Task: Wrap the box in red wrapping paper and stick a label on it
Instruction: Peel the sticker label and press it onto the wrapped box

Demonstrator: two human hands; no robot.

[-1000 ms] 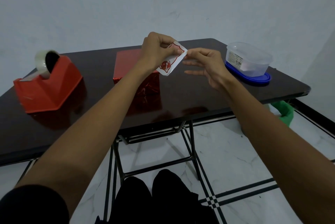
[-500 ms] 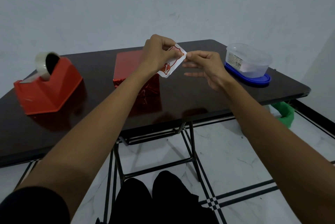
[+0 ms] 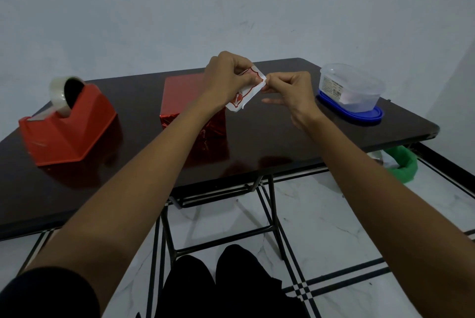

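Head view, single frame.

- Label [image 3: 249, 90]: small white sheet with a red printed outline. It is held in the air above the table, tilted, just right of the box's top. It is not on the box. I cannot tell from here whether a backing is attached.
- Left hand [image 3: 226, 76]: fingers curled round the label's left part, gripping it. The knuckles face me.
- Right hand [image 3: 293, 91]: thumb and forefinger pinch the label's upper right corner. One lower finger sticks out to the left and touches nothing I can see.
- Box [image 3: 182, 94]: already covered in shiny red wrapping paper. It sits on the table near its middle, partly behind the left forearm. The top face is smooth and the near face is crinkled. I see no label on the faces that show.
- Table [image 3: 270, 142]: dark glossy top reflecting the box, on a folding black metal frame.
- Tape dispenser [image 3: 74, 132]: red, well left of the box, with a clear tape roll [image 3: 60, 96] seated upright in it.
- Container [image 3: 352, 86]: clear plastic tub at the right end of the table, standing on a blue lid [image 3: 365, 118]. Contents are too blurred to read.
- Green bag [image 3: 404, 167]: on the floor beyond the table's right corner, partly hidden by the tabletop.
- Floor [image 3: 321, 220]: white marble-look tile with black lines.
- The person's black-clad knees [image 3: 205, 287] are at the bottom edge, and a black sleeve [image 3: 43, 294] is on the left upper arm.
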